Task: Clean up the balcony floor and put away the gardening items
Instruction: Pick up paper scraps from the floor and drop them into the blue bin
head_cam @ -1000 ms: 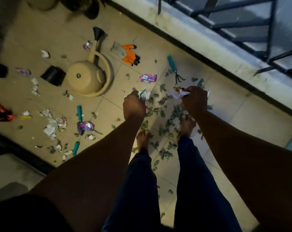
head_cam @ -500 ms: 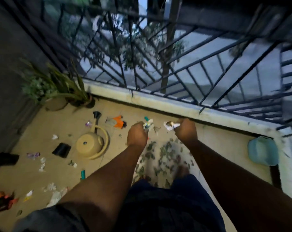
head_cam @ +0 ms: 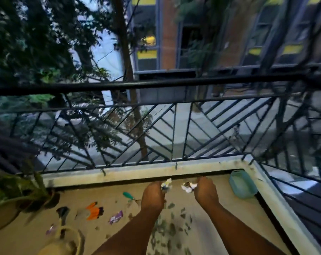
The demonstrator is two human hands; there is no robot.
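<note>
Nearest you, the watering can (head_cam: 62, 245) sat left of your arms, with leaves (head_cam: 167, 227) scattered on the floor (head_cam: 207, 242) between them. Your left hand (head_cam: 153, 196) was clenched on a wad of scraps (head_cam: 166, 184), your right hand (head_cam: 205, 193) on another wad (head_cam: 188, 186), likely gathered for binning. Left of your hands lay gloves (head_cam: 94, 211), a wrapper (head_cam: 116, 217) and a small fork (head_cam: 129, 196); a teal container (head_cam: 243, 184) stood right. Beyond ran the railing (head_cam: 156, 84).

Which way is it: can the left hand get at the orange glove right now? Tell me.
Probably not yet: the left hand is closed on paper scraps, though bare floor lies between it and the orange glove.
</note>
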